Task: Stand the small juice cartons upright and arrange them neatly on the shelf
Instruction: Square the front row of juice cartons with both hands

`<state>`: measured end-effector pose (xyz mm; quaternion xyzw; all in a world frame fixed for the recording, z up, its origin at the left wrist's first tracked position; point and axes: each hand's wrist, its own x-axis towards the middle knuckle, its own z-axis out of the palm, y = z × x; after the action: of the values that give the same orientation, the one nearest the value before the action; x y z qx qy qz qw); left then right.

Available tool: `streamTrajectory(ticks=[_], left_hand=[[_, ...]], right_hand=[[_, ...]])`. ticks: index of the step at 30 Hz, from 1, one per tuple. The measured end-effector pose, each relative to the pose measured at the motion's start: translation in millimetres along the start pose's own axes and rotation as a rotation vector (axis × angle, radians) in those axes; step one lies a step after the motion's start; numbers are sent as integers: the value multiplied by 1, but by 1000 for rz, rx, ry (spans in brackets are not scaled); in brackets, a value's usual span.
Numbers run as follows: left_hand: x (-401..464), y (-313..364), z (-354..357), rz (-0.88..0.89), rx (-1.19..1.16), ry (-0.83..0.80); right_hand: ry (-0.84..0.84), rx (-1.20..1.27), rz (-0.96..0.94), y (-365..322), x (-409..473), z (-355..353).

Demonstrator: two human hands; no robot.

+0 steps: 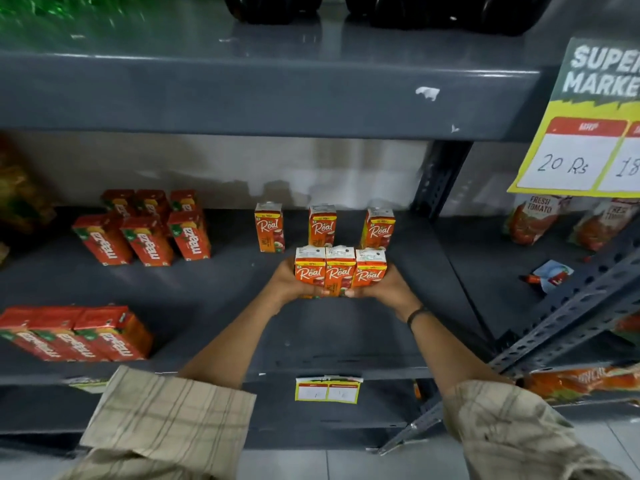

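Near the middle of the grey shelf (207,306), the left hand (287,280) and right hand (384,284) close from either side on a touching row of three upright juice cartons (340,270), while three more cartons (322,226) stand spaced apart toward the back edge.

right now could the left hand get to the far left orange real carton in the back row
Probably yes, once it lets go: the left hand is cupping the front row of three orange cartons, and bare shelf lies between it and that back orange carton.
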<state>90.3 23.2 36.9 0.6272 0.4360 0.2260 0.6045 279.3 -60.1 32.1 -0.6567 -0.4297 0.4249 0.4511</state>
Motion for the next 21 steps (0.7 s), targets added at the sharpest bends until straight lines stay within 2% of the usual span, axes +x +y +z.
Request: streamTrajectory(ticks=[4, 11, 21], left_hand=[[-7, 2, 0, -21, 18, 1], [-35, -8, 1, -35, 64, 12], [-78, -37, -2, 6, 97, 28]], right_hand=[[-54, 5, 12, -2, -4, 0], [-52, -13, 30, 10, -31, 9], [-100, -82, 48, 31, -69, 22]])
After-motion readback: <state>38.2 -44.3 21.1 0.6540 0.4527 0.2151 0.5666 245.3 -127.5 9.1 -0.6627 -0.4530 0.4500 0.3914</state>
